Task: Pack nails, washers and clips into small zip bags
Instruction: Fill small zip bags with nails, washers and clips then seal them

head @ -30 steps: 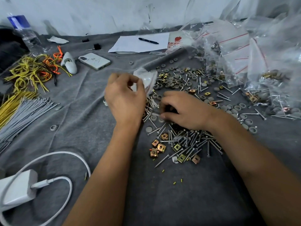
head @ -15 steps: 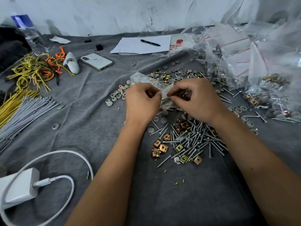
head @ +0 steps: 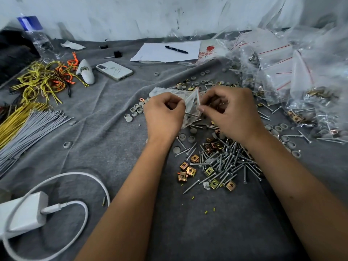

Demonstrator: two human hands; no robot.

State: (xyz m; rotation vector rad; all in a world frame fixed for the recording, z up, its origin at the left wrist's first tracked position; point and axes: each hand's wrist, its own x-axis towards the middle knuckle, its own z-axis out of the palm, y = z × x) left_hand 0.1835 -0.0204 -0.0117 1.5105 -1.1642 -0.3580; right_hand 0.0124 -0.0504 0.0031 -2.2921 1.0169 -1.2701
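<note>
Between my two hands hangs a small clear zip bag point(head: 192, 108) with a red strip at its mouth. My left hand point(head: 163, 115) pinches its left edge. On the other side, my right hand point(head: 229, 113) pinches the bag's right edge near the mouth. A nail shows through the plastic. Below my hands lies a pile of nails point(head: 226, 161) mixed with brass clips point(head: 186, 170). Grey washers point(head: 135, 110) are scattered left of and behind my hands.
Filled and empty zip bags point(head: 278, 72) are heaped at the back right. A phone point(head: 114, 70), paper with a pen point(head: 176, 49), yellow and orange wires point(head: 43, 80), grey ties point(head: 28, 132) and a white charger with cable point(head: 24, 213) lie on the grey cloth.
My right hand rose from the nail pile to meet my left hand at the bag. Both hands now hold the bag's edges apart above the pile.
</note>
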